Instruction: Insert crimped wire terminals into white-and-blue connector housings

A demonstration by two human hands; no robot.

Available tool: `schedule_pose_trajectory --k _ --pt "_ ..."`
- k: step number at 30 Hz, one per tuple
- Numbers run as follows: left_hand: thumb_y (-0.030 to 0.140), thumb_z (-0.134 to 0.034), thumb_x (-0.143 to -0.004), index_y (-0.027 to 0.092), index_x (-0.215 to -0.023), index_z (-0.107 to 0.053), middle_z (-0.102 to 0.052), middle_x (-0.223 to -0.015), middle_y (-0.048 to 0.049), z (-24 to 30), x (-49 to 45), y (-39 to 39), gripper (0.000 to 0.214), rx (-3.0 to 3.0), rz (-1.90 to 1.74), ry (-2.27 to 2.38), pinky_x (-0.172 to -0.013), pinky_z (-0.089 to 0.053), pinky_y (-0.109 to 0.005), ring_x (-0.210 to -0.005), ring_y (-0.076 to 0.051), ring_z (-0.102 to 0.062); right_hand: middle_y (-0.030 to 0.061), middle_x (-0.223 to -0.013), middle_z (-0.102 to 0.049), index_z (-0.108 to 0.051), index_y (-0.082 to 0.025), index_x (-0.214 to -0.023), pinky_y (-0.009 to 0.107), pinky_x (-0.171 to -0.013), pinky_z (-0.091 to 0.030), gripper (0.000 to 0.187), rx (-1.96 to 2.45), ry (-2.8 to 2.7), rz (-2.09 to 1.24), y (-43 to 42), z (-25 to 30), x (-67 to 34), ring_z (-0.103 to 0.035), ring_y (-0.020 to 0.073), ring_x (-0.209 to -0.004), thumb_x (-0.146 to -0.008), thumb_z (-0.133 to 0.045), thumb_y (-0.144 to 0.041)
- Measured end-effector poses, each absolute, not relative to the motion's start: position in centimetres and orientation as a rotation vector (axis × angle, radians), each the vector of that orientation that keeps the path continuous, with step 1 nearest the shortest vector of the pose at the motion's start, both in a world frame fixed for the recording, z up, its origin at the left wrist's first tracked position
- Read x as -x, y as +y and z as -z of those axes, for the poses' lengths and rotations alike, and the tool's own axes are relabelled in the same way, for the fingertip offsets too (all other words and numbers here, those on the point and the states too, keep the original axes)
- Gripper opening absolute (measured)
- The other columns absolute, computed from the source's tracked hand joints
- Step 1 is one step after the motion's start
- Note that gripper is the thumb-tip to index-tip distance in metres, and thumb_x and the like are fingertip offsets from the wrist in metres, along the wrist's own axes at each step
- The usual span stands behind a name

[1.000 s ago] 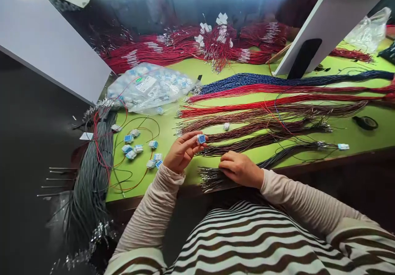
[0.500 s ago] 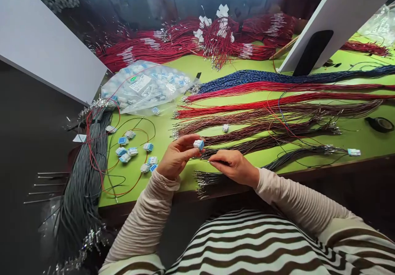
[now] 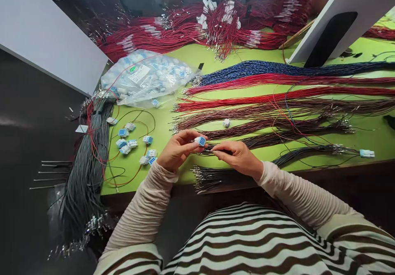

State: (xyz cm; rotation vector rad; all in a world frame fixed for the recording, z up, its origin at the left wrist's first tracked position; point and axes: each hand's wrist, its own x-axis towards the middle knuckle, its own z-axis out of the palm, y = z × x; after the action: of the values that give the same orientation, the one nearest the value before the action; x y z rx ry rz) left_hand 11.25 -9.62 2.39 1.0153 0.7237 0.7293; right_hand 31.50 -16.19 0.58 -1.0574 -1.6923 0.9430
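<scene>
My left hand (image 3: 176,151) holds a small white connector housing with a blue gridded face (image 3: 200,141) between thumb and fingertips. My right hand (image 3: 236,155) is pinched on a thin dark wire (image 3: 222,152), its fingertips close to the housing but apart from it. Below that hand lies a dark wire bundle (image 3: 212,179) with bare metal terminals. Several similar housings (image 3: 132,143) lie to the left of my left hand, and a single loose one (image 3: 226,123) sits above my hands among the wires.
Long bundles of blue, red and brown wires (image 3: 277,94) stretch across the green tabletop (image 3: 173,160). A plastic bag of housings (image 3: 145,77) lies behind them, with red bundles (image 3: 160,36) beyond. A grey bundle (image 3: 83,180) hangs over the left edge. White panels (image 3: 46,32) stand at both sides.
My right hand has moved up toward the housing. The left hand has turned the housing so its blue face shows again. The view has shifted slightly, moving the table contents left.
</scene>
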Motion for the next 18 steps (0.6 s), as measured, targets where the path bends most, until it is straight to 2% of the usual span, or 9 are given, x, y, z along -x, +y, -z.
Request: schedule_pose_trajectory --k 4,10,18 --pt "0.017 -0.079 -0.067 0.019 -0.102 -0.067 -0.071 -0.1 -0.0067 -2.0 -11.5 -9.5 0.036 -0.979 -0.695 0.722 -0.072 -0.057 -0.025 -0.085 -0.017 -0.069 0.0024 -0.076 -0.067 -0.071 -0.014 -0.09 0.02 -0.06 -0.044 0.016 1.039 -1.727 -0.87 -15.6 -0.8 -32.1 -0.057 0.0087 -0.065 -0.086 -0.057 -0.022" --pt "0.015 -0.078 -0.068 0.017 -0.093 -0.071 -0.071 -0.1 -0.0058 -1.9 -12.6 -10.0 0.026 -1.025 -0.705 0.725 -0.079 -0.054 -0.024 -0.086 -0.015 -0.068 0.0023 -0.077 -0.067 -0.069 -0.014 -0.089 0.019 -0.061 -0.044 0.016 1.055 -1.68 -0.823 -14.9 -0.4 -32.8 -0.056 0.0081 -0.063 -0.086 -0.057 -0.023" --pt "0.016 -0.08 -0.065 0.016 -0.094 -0.072 -0.072 -0.097 -0.0074 -1.7 -13.6 -10.3 0.03 -1.104 -0.728 0.801 -0.084 -0.053 -0.029 -0.086 -0.017 -0.067 0.0016 -0.073 -0.061 -0.064 -0.014 -0.085 0.021 -0.06 -0.041 0.017 1.066 -1.746 -0.728 -14.8 0.1 -33.4 -0.051 0.0088 -0.063 -0.09 -0.052 -0.025"
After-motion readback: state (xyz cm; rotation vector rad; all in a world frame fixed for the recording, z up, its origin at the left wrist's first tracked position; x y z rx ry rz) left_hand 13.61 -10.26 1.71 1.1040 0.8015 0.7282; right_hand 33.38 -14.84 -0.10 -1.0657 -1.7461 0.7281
